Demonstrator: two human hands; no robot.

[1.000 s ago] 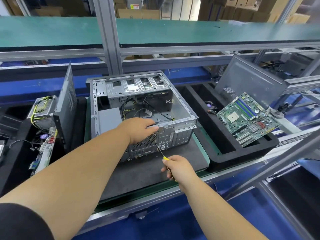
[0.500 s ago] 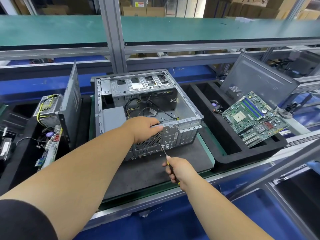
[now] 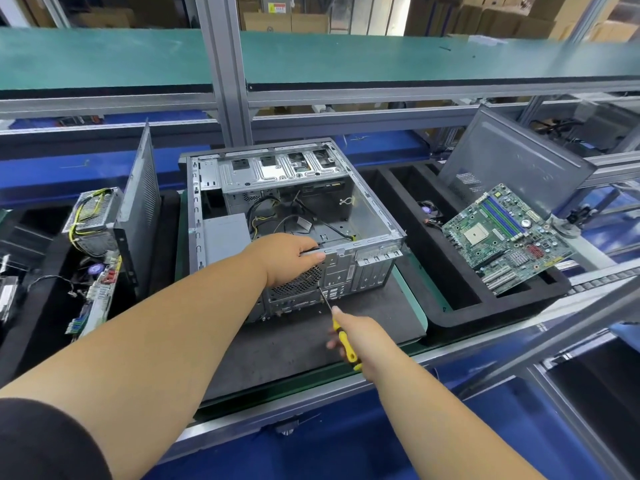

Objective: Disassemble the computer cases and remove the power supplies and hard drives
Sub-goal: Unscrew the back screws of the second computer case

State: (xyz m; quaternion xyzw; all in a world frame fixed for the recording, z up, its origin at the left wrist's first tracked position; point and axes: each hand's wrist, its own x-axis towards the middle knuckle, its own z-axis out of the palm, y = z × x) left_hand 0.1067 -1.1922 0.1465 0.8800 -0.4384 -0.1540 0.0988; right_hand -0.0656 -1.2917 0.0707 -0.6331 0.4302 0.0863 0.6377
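Your open grey steel computer case (image 3: 294, 223) lies on its side in the middle of the frame on the dark mat (image 3: 294, 344), its open face up and its rear panel turned toward you. Your left hand (image 3: 289, 258) grips the near top edge of that rear panel, fingers curled over the rim, and steadies the case. Your right hand (image 3: 360, 341) sits just below and right of it, wrapped round the yellow-and-black screwdriver (image 3: 341, 332). The screwdriver's long axis runs from lower right up to upper left, and its tip meets the rear panel just below your left hand, beside the round fan grille (image 3: 298, 284). So the work point lies up and left of the right hand, and the shaft has to stay in line with the screw; I cannot make out the screw itself. The grey box of the power supply (image 3: 227, 235) sits inside the case at its left, directly beyond your left hand, which is the nearer one for lifting it out. I count one case on the mat, one screwdriver, one power supply inside it and one more, wired in yellow (image 3: 93, 213), at the left of the frame. There are two loose grey side panels (image 3: 142, 206) standing left and right, and one green motherboard (image 3: 505, 237) lying in the black foam tray (image 3: 460, 317) at right. No hard drive is clearly visible.
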